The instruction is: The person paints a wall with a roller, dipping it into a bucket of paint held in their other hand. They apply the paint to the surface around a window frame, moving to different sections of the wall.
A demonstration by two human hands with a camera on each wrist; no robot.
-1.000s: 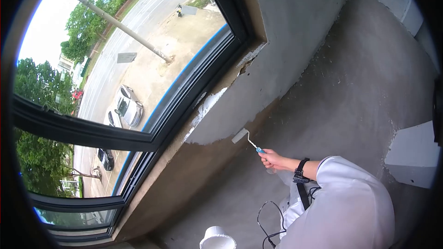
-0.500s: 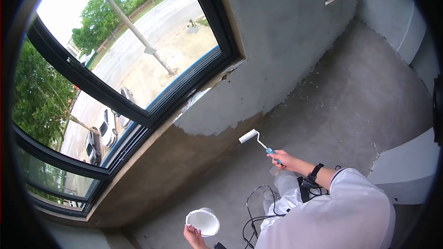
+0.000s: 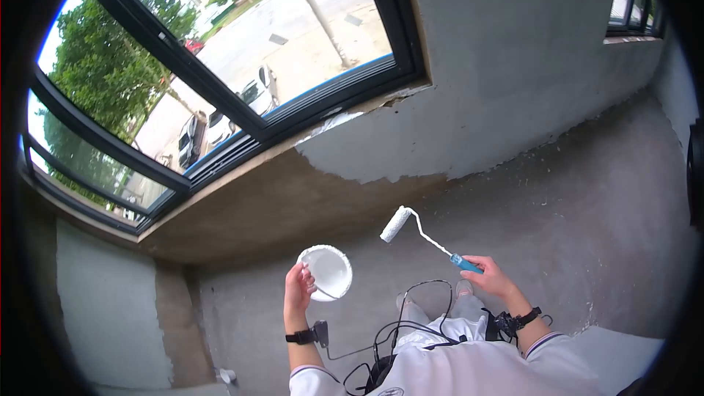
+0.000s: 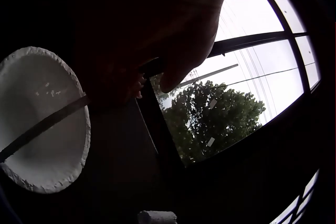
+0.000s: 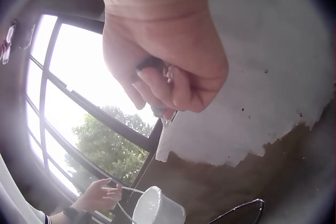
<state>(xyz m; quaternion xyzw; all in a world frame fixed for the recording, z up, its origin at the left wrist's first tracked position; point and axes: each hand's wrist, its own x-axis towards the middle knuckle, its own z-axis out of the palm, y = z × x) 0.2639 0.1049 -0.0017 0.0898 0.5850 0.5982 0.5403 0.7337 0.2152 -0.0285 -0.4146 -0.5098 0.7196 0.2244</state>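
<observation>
Grips the blue handle (image 3: 466,263) of a paint roller in the curled fingers of the right hand (image 3: 493,277). Holds the white sleeve (image 3: 396,224) ahead of those fingers, off to their left. Curls the fingers of the left hand (image 3: 298,290) round the bail (image 5: 132,189) of a white bucket (image 3: 334,264), suspended just below them, on their roller side.

dark-framed window (image 3: 260,128), green tree (image 3: 106,73)

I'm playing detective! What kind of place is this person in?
Probably a room still being done up: the wall is part grey coating, part bare brown, the floor looks like plain concrete, and there's a paint roller and bucket.
</observation>
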